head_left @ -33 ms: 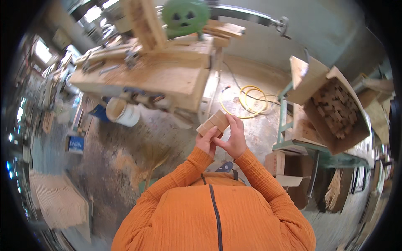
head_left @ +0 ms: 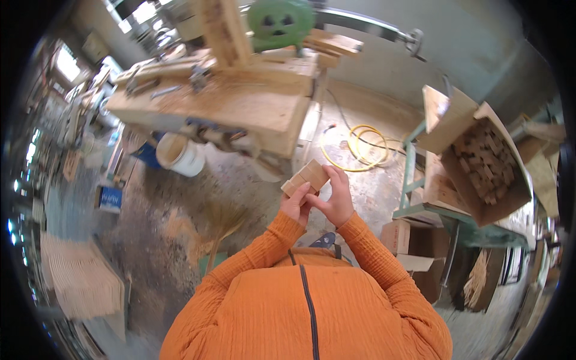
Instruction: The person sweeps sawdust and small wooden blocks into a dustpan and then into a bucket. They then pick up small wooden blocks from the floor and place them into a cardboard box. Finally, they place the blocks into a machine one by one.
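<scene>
Several small pale wooden blocks (head_left: 307, 177), lined up edge to edge, are held in front of my chest. My left hand (head_left: 294, 207) grips them from below, its thumb lying across the near face. At the right end, the fingers of my right hand (head_left: 339, 198) curl behind the block and its thumb reaches toward the left one. Both hands are closed around the wood. Fingers behind the blocks are hidden. To the right, an open cardboard box (head_left: 507, 206) holds many similar wooden pieces (head_left: 485, 159).
A wooden workbench (head_left: 240, 108) with tools and sawdust stands ahead left, a green round machine part (head_left: 281, 24) behind it. A white bucket (head_left: 191, 163), a broom (head_left: 222, 221) and a coiled yellow hose (head_left: 358, 168) are on the floor. A green-framed table (head_left: 409, 193) supports the box.
The surroundings sit slightly farther right and lower in the picture, as my head has turned a little. Both hands keep the same hold on the wooden blocks.
</scene>
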Motion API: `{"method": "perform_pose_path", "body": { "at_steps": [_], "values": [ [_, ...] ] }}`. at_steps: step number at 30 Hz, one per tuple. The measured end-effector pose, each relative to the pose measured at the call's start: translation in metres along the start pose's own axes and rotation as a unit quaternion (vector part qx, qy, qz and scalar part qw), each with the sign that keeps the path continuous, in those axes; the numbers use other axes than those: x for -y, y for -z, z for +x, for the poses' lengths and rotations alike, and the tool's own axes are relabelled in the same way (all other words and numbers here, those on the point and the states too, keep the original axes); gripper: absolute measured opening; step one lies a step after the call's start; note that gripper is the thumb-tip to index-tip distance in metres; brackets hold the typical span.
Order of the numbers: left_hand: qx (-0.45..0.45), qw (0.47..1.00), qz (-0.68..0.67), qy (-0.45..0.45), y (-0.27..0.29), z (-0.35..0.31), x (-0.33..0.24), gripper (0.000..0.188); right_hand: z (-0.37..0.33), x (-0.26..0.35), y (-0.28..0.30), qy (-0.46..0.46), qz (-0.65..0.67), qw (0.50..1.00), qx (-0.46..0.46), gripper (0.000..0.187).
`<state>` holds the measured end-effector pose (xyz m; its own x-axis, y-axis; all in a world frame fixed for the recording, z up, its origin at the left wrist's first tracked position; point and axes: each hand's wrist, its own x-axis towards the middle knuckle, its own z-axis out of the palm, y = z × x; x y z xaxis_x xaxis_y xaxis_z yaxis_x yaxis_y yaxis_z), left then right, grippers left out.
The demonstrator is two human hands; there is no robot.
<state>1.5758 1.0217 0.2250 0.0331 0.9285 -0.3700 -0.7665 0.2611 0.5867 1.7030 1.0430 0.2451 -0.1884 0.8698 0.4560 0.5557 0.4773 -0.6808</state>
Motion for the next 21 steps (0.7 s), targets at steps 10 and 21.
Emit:
{"method": "perform_pose_path", "body": {
  "at_steps": [10,21],
  "values": [
    [0.027,0.978,0.028,-0.204,0.148,-0.155,-0.103,0.037,-0.053,0.137,-0.148,-0.066,0.543,0.82,0.169,0.042],
    [-0.056,0.843,0.313,-0.435,0.206,-0.198,-0.129,0.038,-0.07,0.184,-0.191,-0.02,0.531,0.818,0.222,0.035]
  ]
}}
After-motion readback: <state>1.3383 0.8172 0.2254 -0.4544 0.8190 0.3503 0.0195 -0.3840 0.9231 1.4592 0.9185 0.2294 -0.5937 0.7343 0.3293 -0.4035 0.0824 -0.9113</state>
